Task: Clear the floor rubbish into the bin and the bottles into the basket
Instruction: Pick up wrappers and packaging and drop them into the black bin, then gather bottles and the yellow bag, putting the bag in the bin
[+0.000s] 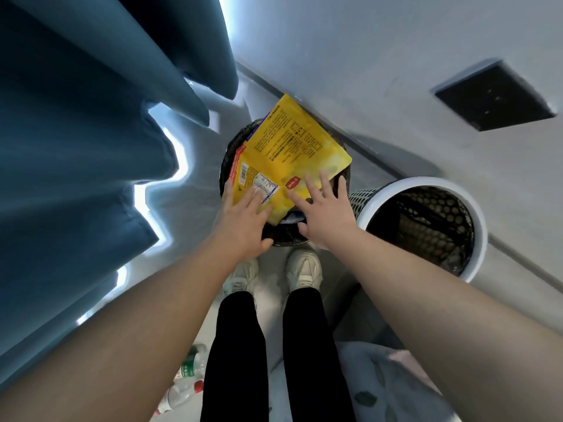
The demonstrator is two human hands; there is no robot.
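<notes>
A large yellow snack bag (292,153) lies across the mouth of the dark mesh bin (227,156) at my feet, sticking out past its far rim. My left hand (243,220) presses flat on the bag's near left corner, fingers straight. My right hand (326,214) lies spread on its near right edge, fingers extended. A mesh basket with a white rim (426,226) stands to the right of the bin. Behind my legs on the floor lie two plastic bottles, one with a green label (192,365) and one with a red cap (179,394).
Blue curtains (91,147) hang at the left, close to the bin. A grey wall with a black socket plate (493,95) rises behind the bin and basket. My white shoes (304,269) stand right against the bin. Patterned bedding (390,388) shows at lower right.
</notes>
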